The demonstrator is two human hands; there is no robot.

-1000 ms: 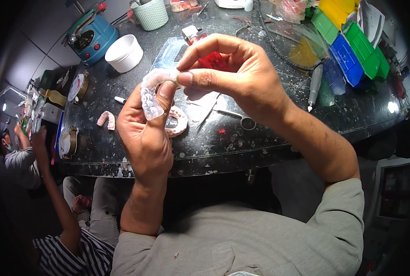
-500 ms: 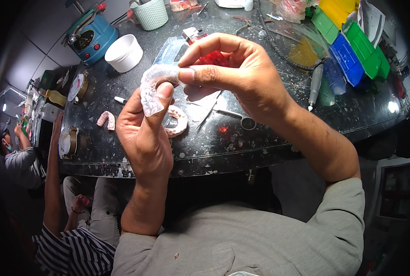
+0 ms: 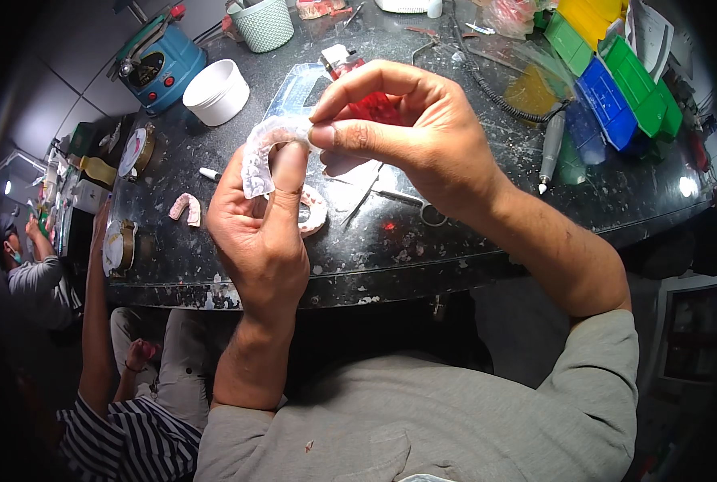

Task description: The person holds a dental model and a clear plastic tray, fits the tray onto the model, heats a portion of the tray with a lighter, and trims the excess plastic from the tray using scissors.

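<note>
A clear, arch-shaped dental tray (image 3: 258,153) is held up over the dark bench. My left hand (image 3: 258,229) grips it, thumb inside the curve. My right hand (image 3: 419,140) pinches its right end between thumb and index finger. Just behind my right hand is a red object with a pale top (image 3: 350,68), partly hidden. Below the tray lies a pink-white ring-shaped dental model (image 3: 315,213), half covered by my left hand. Right of it are a white paper (image 3: 346,181) and a looped metal tool (image 3: 432,212). A smaller arch model (image 3: 183,207) lies to the left.
The dark bench (image 3: 407,265) holds a white tub (image 3: 215,92), blue machine (image 3: 159,68), mesh basket (image 3: 262,28), corded handpiece (image 3: 551,145) and coloured bins (image 3: 632,84). At left are a masked co-worker (image 3: 33,273) and another person in a striped shirt (image 3: 121,434).
The tray has tilted and shifted slightly left in my fingers, and my left thumb has moved inside its curve. The striped-shirt person's arm has shifted toward the bench over the last second.
</note>
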